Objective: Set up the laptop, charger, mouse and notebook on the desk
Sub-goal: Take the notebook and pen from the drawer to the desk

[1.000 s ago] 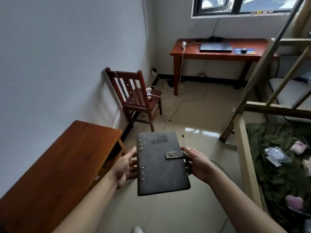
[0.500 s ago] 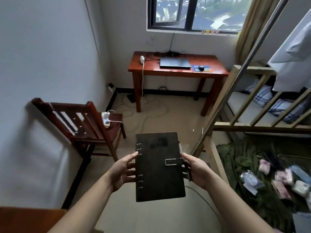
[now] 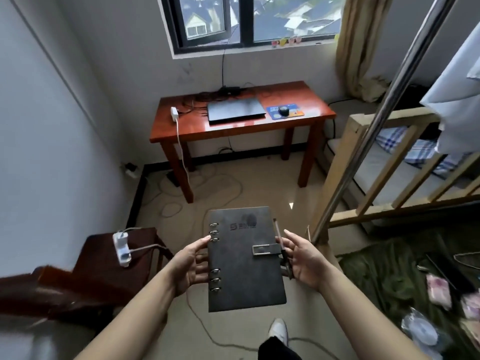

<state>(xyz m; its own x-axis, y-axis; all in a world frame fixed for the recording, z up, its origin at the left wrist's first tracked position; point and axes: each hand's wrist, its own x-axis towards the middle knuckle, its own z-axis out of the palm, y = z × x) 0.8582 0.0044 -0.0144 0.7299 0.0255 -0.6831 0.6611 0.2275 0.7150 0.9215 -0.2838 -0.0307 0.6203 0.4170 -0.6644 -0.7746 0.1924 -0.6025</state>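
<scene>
Left hand [image 3: 188, 266] and right hand [image 3: 302, 258], fingers spread, clasp the notebook's [image 3: 245, 258] edges.

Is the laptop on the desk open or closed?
Closed. The laptop lies flat on the desk with its lid down; no screen or keys show.

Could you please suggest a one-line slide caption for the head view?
Both hands carry a closed dark grey ring-bound notebook toward the red wooden desk holding a closed laptop.

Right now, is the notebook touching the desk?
Apart. The head view shows the notebook held between both hands above the floor, with bare floor between it and the desk.
</scene>
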